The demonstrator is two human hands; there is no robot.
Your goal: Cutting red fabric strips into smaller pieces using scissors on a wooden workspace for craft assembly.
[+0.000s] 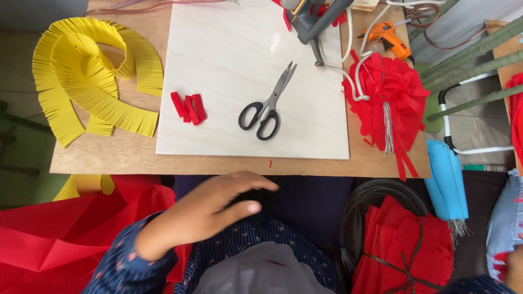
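My left hand [210,209] hovers over my lap just below the wooden table's front edge [218,163], fingers apart and holding nothing. Its sleeve is dark blue with small dots. Nearest on the table is a white board [245,130] carrying black-handled scissors [267,106], which lie closed, and a few short red paper strips [188,107]. Only a sliver of my right hand [514,270] shows at the bottom right corner, so its fingers are hidden.
Yellow fringed paper [81,71] curls at the table's left. A red paper pom with thin wires [389,92], an orange glue gun [387,35] and a grey one [313,19] sit at the right. Red sheets [49,239], a tied red stack [406,250] and a wire coil [370,196] lie below.
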